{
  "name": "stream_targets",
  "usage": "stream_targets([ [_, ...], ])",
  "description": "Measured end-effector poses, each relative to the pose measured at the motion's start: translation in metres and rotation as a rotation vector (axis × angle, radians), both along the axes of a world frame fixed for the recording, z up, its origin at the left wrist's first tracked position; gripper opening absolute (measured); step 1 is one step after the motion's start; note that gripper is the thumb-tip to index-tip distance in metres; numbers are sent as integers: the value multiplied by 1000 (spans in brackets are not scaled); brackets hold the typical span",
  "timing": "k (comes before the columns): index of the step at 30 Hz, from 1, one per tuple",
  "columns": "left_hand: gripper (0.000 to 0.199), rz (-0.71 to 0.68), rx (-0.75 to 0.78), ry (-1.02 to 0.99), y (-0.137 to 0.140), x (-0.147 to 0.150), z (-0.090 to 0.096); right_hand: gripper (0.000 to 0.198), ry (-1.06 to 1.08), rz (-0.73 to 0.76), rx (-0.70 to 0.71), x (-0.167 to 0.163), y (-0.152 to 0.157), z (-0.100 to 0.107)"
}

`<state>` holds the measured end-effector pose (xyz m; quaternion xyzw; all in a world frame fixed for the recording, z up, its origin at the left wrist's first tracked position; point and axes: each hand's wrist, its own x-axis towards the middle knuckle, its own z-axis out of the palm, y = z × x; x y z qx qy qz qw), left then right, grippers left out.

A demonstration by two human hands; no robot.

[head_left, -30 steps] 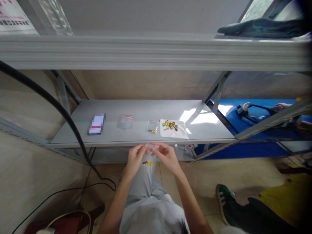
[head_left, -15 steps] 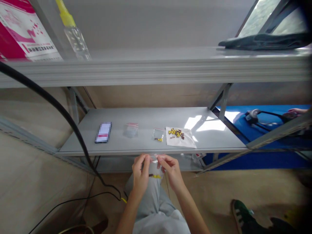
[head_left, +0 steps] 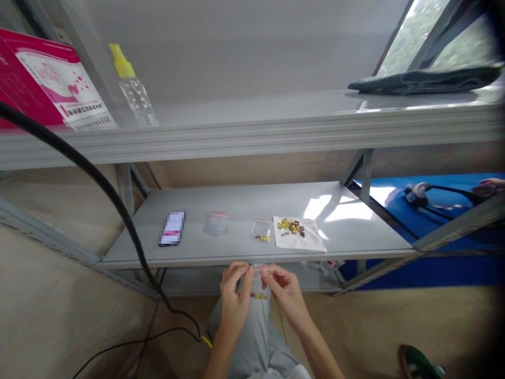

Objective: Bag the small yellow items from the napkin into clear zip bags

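Between my two hands, in front of the lower shelf's edge, hangs a small clear zip bag (head_left: 258, 287) with a few yellow and brown beads at its bottom. My left hand (head_left: 235, 289) pinches its top edge on the left. On the right, the fingers of my right hand (head_left: 284, 288) pinch the same top edge. A second small zip bag (head_left: 261, 230) with a few beads lies on the shelf beyond my hands. Beside it a white cloth or tissue (head_left: 311, 241) bears a pile of yellow and brown beads (head_left: 291, 227).
A stack of clear zip bags (head_left: 216, 223) and a phone (head_left: 172, 228) lie on the grey shelf (head_left: 236, 197). The upper shelf (head_left: 252, 139) holds a pink box (head_left: 35, 79), a yellow-capped bottle (head_left: 136, 95) and dark folded cloth (head_left: 422, 81). A black cable (head_left: 98, 179) crosses the left side.
The view has tilted up slightly, so everything sits lower in the picture. Both hands still pinch the bag's top edge, and the bag looks more edge-on or blurred.
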<state>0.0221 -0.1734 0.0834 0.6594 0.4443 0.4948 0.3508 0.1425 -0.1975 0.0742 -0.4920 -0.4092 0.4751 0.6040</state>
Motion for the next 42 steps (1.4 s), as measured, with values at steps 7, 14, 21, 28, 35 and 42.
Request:
stream_targets([
  [7,23,9,56,4,0,1,-2,29,-6,-12,44,-7,3,-6],
  [14,27,-54,-12,69,6,-2,-12,31,-47,-8,92,0,4,-7],
  [21,35,-36,108,166,6,-3,-7,42,-145,-68,117,9,0,-2],
  [28,27,85,181,168,0,3,-6,41,-158,-78,111,8,-6,5],
  [35,17,4,207,169,1,3,-3,21,-111,-121,102,6,-6,-3],
  [42,13,47,268,148,-4,3,-9,23,-207,-168,119,-3,-3,-13],
])
